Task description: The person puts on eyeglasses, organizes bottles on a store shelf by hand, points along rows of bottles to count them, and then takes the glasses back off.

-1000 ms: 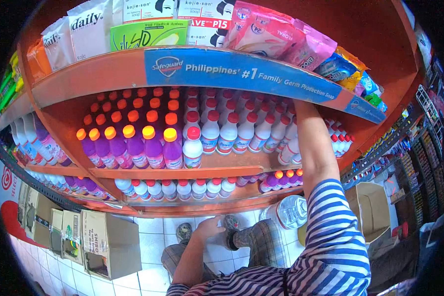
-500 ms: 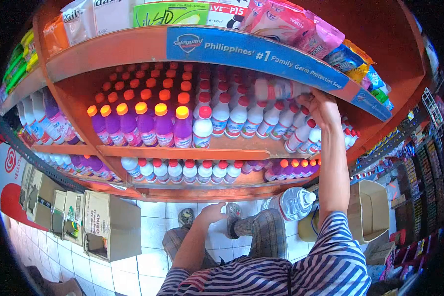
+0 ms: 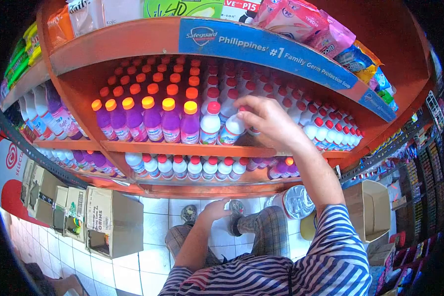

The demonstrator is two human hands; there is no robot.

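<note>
My right hand (image 3: 271,121) reaches over the front edge of the middle shelf, its fingertips closed around the red cap of a white bottle (image 3: 231,130). That bottle leans slightly in the front row, beside another white red-capped bottle (image 3: 210,126). More white bottles (image 3: 320,129) stand to the right of my hand, partly hidden by it. Left of them are rows of purple bottles (image 3: 171,122) with orange and yellow caps. My left hand (image 3: 215,211) hovers low over my legs, fingers loosely extended and nothing visible in it.
The orange shelf board (image 3: 182,148) runs below the bottles, with a lower shelf of more bottles underneath. Soap packs (image 3: 182,9) fill the upper shelf. Cardboard boxes (image 3: 114,222) sit on the floor at left, another box (image 3: 372,209) and a large clear jug (image 3: 297,202) at right.
My right hand has moved left and down from the back right of the shelf, bringing the white bottle upright into the front row. My left hand has barely moved.
</note>
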